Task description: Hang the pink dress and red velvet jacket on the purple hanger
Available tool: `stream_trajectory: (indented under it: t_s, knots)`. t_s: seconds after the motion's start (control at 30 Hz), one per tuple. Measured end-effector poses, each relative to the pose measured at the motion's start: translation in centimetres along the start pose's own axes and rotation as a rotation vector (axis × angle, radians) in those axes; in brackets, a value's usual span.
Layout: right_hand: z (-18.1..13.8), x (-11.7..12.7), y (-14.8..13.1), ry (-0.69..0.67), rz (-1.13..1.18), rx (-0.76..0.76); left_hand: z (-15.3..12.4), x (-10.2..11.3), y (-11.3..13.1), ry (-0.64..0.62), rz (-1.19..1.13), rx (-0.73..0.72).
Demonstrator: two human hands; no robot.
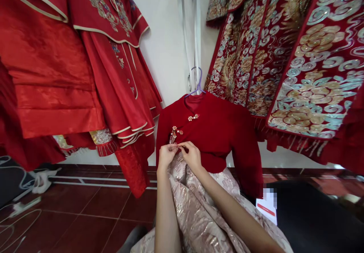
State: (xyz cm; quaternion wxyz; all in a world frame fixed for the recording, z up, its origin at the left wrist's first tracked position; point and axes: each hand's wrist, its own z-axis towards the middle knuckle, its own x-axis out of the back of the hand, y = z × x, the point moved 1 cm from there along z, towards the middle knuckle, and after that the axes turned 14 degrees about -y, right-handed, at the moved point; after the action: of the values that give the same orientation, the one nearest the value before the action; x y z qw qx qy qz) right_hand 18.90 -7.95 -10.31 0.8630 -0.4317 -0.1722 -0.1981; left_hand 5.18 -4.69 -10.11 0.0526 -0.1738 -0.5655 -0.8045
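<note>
Red across the jacket (216,135), seemingly fastened at upper clasp (193,117), unfinished below, finger-pinched there by left hand (167,155) and right hand (191,155).

"Where are the hands?"
"At the front of the red jacket (216,131): left hand (167,156) and right hand (192,156) nearly touching, thumb and fingertips pinched on each."
"And the arms?"
"Bare. The left forearm (167,211) rises almost straight toward the jacket; the right forearm (233,213) slants up to it."
</note>
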Motion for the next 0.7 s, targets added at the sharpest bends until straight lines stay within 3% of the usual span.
stream_trajectory:
  t_s: [0.3, 0.7]
  knots:
    - [0.03, -0.06, 0.09, -0.006, -0.019, -0.001, -0.26, 0.18, 0.33, 0.037, 0.201, 0.016]
    - [0.01, 0.01, -0.49, 0.015, 0.008, -0.008, -0.47, 0.57, 0.16, 0.012, 0.116, -0.068]
